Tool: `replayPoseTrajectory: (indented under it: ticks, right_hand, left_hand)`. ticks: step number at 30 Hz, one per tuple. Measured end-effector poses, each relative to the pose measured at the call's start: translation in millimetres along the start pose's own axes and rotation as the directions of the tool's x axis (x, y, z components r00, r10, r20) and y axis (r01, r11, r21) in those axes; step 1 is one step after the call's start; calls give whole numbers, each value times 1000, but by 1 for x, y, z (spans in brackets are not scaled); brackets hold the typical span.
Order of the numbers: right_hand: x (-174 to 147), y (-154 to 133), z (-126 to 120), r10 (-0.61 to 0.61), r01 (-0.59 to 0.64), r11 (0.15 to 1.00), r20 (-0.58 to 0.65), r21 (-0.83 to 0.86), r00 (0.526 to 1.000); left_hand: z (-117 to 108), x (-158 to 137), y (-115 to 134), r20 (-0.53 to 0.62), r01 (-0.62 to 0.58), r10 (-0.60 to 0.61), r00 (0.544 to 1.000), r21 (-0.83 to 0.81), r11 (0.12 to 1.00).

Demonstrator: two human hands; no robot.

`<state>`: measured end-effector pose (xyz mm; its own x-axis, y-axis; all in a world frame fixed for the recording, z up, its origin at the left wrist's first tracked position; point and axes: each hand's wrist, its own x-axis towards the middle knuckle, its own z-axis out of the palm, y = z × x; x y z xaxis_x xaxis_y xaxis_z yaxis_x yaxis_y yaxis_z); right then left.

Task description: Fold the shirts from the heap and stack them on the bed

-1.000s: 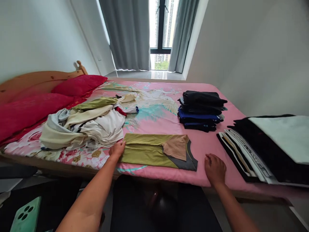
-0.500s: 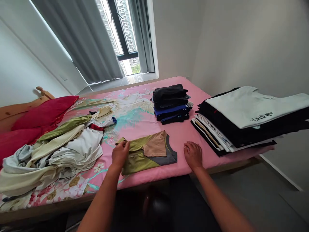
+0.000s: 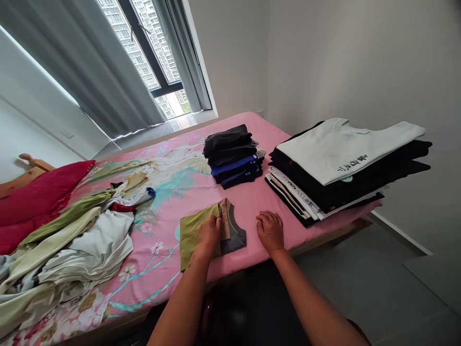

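Note:
A green, brown and grey T-shirt (image 3: 194, 228) lies folded on the pink bed near its front edge, its grey collar end to the right. My left hand (image 3: 210, 233) grips the green hem end, which is doubled over the brown part. Some of the cloth is hidden beneath that hand. To the right of the collar, my right hand (image 3: 271, 231) rests on the sheet, holding nothing, its fingers slightly bent and apart. It is not touching the shirt.
A stack of dark and blue folded clothes (image 3: 234, 156) stands behind the shirt. On the right is a tall pile of folded shirts (image 3: 317, 151), a white one on top. Loose clothes (image 3: 86, 254) are heaped at left beside red pillows (image 3: 43, 202). The bed's front edge is close.
My left hand has carried the shirt's hem end rightward, over toward the collar, so the shirt is shorter. My right hand stays on the sheet. The view has shifted and tilted.

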<state>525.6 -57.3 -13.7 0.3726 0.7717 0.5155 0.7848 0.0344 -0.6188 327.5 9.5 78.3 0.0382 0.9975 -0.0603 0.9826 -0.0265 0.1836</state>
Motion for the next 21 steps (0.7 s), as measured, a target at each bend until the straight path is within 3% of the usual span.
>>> replayPoseTrajectory:
  ticks: [4,10,12,15,18,21]
  right_hand:
    - [-1,0,-1,2,-2,1000,5,7,1000]
    - [0,0,-2,-6,6,1000,-2,19,1000]
    - [1,0,-3,-6,6,1000,-3,23,1000]
    - [1,0,-3,-1,1,1000,8,21,1000]
    - [0,0,-4,5,-5,1000,16,15,1000]
    - [-1,-1,-4,8,-8,1000,11,6,1000]
  left_hand:
    - [-9,3,10,-59,-16,13,998,-62,998]
    - [11,5,25,0,-42,43,999,-212,976]
    - [12,3,21,33,-86,101,994,-302,949]
    - [5,0,2,-77,-211,197,977,-383,899]
    - [3,2,-23,-187,-304,260,947,-264,915]
    - [14,5,-43,-104,-297,292,951,-40,954]
